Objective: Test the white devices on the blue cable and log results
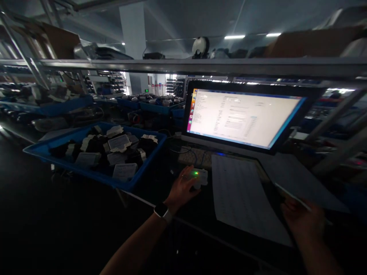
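Observation:
My left hand [181, 189], with a watch on its wrist, has its thumb and fingers around a small whitish electronic module [202, 177]. Green lights glow on the module's top, and it rests at the desk edge in front of the keyboard [190, 157]. On the right, my right hand [304, 221] is closed around a thin, light-coloured pen [293, 196], which points up and to the left. Dim light and blur hide some of that hand's fingers. Between my hands lies a long printed sheet [241, 194], and another sheet [298, 177] lies beyond my right hand.
A blue bin [100, 179] full of similar boxed modules and black parts stands at left. The lit monitor [241, 118] stands behind the keyboard. A metal shelf [172, 67] crosses above it. More blue bins [156, 108] sit farther back.

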The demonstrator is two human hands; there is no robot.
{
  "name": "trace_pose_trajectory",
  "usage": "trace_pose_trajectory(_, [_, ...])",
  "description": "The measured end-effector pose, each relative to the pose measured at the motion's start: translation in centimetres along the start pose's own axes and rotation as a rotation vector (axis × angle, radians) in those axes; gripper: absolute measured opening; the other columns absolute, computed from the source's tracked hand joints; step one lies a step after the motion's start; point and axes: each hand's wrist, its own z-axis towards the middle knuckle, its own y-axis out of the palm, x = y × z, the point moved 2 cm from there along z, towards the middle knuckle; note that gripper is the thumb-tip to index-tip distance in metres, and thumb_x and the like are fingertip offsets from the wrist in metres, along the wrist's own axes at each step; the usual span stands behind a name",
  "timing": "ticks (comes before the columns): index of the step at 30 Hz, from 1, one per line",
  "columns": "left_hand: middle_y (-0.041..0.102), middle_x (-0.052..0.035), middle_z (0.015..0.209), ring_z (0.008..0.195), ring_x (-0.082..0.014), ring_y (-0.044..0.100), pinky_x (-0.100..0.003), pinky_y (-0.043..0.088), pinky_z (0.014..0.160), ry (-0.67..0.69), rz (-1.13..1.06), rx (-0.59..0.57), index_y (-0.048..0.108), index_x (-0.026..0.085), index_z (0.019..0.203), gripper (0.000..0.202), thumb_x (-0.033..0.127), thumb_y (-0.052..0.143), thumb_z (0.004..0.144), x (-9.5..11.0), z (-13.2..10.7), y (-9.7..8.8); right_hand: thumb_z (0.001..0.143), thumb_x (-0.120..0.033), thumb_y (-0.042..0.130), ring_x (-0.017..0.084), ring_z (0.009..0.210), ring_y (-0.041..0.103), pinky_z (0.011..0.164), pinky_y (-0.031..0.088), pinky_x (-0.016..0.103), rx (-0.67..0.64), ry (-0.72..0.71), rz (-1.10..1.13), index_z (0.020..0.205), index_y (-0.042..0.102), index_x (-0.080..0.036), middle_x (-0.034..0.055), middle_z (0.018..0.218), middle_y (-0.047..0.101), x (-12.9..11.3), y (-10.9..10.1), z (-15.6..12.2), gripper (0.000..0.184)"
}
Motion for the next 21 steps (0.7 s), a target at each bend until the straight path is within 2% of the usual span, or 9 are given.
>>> trace_pose_trajectory(3, [0.047, -0.0113, 0.14, 0.128, -0.0308, 0.044, -0.051, 0.049, 0.096, -0.005, 0.007, 0.012, 0.061, 0.023, 0.105, 0.038, 0.025, 0.074, 0.07, 0.0, 0.1, -0.1, 0.056, -0.021, 0.054, 0.005, 0.036, 0.029, 0.032, 0.025, 0.017, -0.027, 0.085, 0.051, 0.049, 0.036, -0.02, -0.0072, 0.044, 0.03, 0.4, -0.1, 0.2, 0.02])
trace_pose_trajectory(5, [0.048, -0.0104, 0.138, 0.127, -0.0303, 0.046, -0.05, 0.05, 0.096, 0.002, 0.021, 0.03, 0.061, 0.024, 0.106, 0.039, 0.023, 0.074, 0.069, 0.1, 0.1, -0.3, 0.056, -0.021, 0.055, 0.006, 0.038, 0.035, 0.032, 0.028, 0.016, -0.008, 0.101, 0.064, 0.053, 0.043, -0.019, -0.0062, 0.048, 0.04, 0.5, -0.1, 0.3, 0.013])
trace_pose_trajectory(7, [0.049, -0.0101, 0.138, 0.126, -0.03, 0.047, -0.049, 0.051, 0.095, 0.014, 0.039, 0.05, 0.061, 0.024, 0.106, 0.039, 0.021, 0.073, 0.069, 0.2, 0.2, -0.4, 0.058, -0.022, 0.055, 0.008, 0.046, 0.048, 0.037, 0.038, 0.017, -0.005, 0.119, 0.086, 0.063, 0.054, -0.019, -0.0021, 0.06, 0.056, 0.5, -0.1, 0.4, 0.006])
trace_pose_trajectory(9, [0.049, -0.0106, 0.138, 0.126, -0.0299, 0.048, -0.048, 0.052, 0.094, 0.032, 0.055, 0.065, 0.06, 0.023, 0.105, 0.04, 0.019, 0.074, 0.068, 0.1, 0.2, -0.4, 0.063, -0.027, 0.052, 0.013, 0.063, 0.06, 0.047, 0.049, 0.023, -0.022, 0.143, 0.14, 0.076, 0.062, -0.019, 0.0034, 0.079, 0.066, 0.6, -0.2, 0.6, 0.018])
trace_pose_trajectory(11, [0.049, -0.0108, 0.137, 0.125, -0.0298, 0.048, -0.048, 0.053, 0.094, 0.047, 0.068, 0.073, 0.06, 0.023, 0.105, 0.04, 0.019, 0.074, 0.068, 0.1, 0.1, -0.3, 0.067, -0.035, 0.048, 0.017, 0.081, 0.064, 0.058, 0.055, 0.03, -0.057, 0.144, 0.205, 0.085, 0.065, -0.02, 0.0067, 0.095, 0.068, 0.9, -0.3, 0.9, 0.029])
trace_pose_trajectory(15, [0.045, -0.0105, 0.14, 0.128, -0.0308, 0.045, -0.05, 0.052, 0.094, 0.061, 0.087, 0.085, 0.058, 0.024, 0.107, 0.04, 0.02, 0.072, 0.07, 0.0, 0.1, -0.3, 0.068, -0.048, 0.047, 0.02, 0.095, 0.063, 0.066, 0.056, 0.035, -0.125, 0.11, 0.246, 0.094, 0.065, -0.022, 0.0064, 0.108, 0.067, 1.5, -1.0, 1.9, 0.04])
trace_pose_trajectory(19, [0.03, -0.0132, 0.149, 0.137, -0.0337, 0.03, -0.052, 0.047, 0.098, 0.079, 0.106, 0.105, 0.051, 0.024, 0.121, 0.053, 0.024, 0.07, 0.072, 0.5, 0.0, -0.9, 0.067, -0.053, 0.05, 0.021, 0.093, 0.064, 0.067, 0.056, 0.034, -0.153, 0.122, 0.27, 0.093, 0.064, -0.022, 0.0083, 0.107, 0.067, 1.9, -1.5, 2.3, 0.042])
trace_pose_trajectory(21, [0.03, -0.0145, 0.148, 0.138, -0.0339, 0.028, -0.053, 0.045, 0.1, 0.095, 0.133, 0.129, 0.051, 0.023, 0.121, 0.049, 0.027, 0.067, 0.075, 0.7, 0.0, -1.2, 0.069, -0.053, 0.049, 0.02, 0.091, 0.064, 0.066, 0.056, 0.033, -0.145, 0.137, 0.284, 0.093, 0.064, -0.022, 0.0087, 0.107, 0.067, 1.8, -1.5, 2.1, 0.042])
